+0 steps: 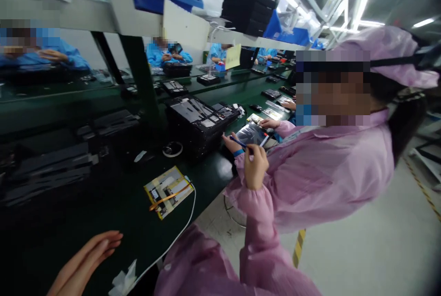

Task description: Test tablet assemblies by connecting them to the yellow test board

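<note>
right hand (255,167) is coming up from a pink sleeve (257,236) and pinching a slim blue tool (239,142) between its fingers (254,153), tool's long axis running up and to the left across the view, far end reaching a hand in a blue cuff (231,143). whose hand that is, i cannot tell. a dark tablet (251,134) is sitting just past the tool, glossy face showing, long axis lying roughly across the view and rising slightly to the right, by the edge of the worktop (79,209). whether it is touching the worktop, i cannot tell. blue-cuffed hand is gripping its left end, and a co-worker's hand (270,124) is reaching its right end from the co-worker's pink coat (327,172). left hand (86,261) is hanging at lower left beside the worktop edge, fingers (110,241) pressed together and slightly curled, pinching nothing. a white cable (172,241) is running along the edge between that hand and a battery pack (168,191) with an orange ribbon strip. a stack of black tablet housings (200,124) is standing just beside the dark tablet, with a tape roll (172,149) in front of it. more people in blue coats (168,55) are working along the far bench.
</note>
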The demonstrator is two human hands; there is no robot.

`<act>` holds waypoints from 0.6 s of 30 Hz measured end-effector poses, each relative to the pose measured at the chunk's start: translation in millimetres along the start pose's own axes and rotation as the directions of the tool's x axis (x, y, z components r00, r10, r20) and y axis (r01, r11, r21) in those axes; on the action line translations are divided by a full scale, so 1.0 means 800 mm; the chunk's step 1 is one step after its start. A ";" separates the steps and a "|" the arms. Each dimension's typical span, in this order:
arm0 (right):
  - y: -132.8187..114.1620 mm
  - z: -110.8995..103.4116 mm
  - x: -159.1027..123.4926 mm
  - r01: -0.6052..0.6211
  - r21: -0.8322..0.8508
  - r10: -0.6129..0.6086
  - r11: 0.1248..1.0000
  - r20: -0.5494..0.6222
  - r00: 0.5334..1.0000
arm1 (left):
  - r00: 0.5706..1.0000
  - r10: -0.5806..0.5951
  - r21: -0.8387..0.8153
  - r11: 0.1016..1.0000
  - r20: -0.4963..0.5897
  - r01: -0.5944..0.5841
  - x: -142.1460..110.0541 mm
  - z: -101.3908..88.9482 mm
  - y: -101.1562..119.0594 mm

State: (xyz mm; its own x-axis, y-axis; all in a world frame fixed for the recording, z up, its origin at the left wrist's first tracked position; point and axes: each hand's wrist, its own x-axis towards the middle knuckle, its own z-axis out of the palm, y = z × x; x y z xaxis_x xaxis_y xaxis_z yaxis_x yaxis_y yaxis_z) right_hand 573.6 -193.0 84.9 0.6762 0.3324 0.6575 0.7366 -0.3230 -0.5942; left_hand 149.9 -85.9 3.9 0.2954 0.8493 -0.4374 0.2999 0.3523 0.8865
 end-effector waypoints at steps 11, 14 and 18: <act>-0.210 0.057 -0.191 -0.202 0.670 -0.464 0.714 0.669 0.580 | 0.809 0.586 0.082 0.805 0.047 -0.587 -0.032 0.072 0.102; -0.230 0.098 -0.160 -0.181 0.639 -0.511 0.747 0.727 0.458 | 0.745 0.666 0.463 0.648 0.040 -0.605 -0.014 0.043 0.095; -0.256 0.142 -0.112 -0.185 0.600 -0.586 0.778 0.800 0.132 | 0.768 0.594 0.675 0.466 0.241 -0.572 0.006 0.019 0.099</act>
State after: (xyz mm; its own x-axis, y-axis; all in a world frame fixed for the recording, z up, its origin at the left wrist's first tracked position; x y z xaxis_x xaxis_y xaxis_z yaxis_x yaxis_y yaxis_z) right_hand 364.1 -55.6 95.1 -0.3305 0.9416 0.0643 0.4567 0.2192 -0.8622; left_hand 188.6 -60.1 69.5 0.6238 0.7663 0.1540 0.5827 -0.5873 0.5617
